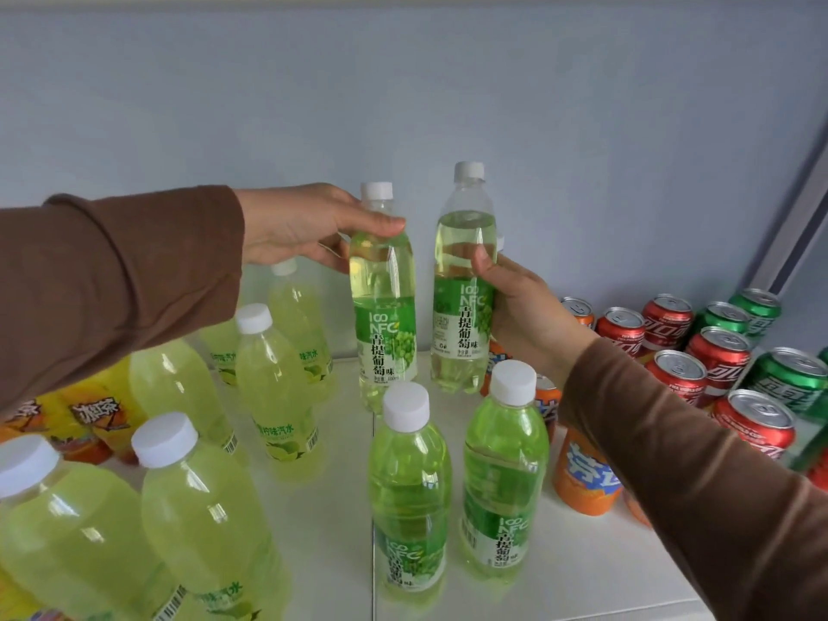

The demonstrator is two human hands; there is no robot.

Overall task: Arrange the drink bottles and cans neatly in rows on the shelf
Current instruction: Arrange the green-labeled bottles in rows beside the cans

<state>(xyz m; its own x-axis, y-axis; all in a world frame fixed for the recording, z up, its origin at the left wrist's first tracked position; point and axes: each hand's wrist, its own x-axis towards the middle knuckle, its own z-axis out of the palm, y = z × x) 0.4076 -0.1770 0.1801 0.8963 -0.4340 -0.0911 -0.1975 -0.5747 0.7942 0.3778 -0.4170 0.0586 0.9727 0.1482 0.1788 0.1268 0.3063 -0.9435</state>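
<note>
While gripped: bottles (383,302) inside each grip.

white shelf (578,571) | green bottles (410,490) centre | lemon bottles (273,387) left | cans (717,356) right

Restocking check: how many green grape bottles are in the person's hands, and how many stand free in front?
Gripped grape bottles, one in left hand, one in right hand: 2
Free-standing grape bottles: 2
Total: 4

The right sleeve (699,463) hides part of the orange cans (582,477); yellow bottles (89,414) are cut by the left edge.
</note>
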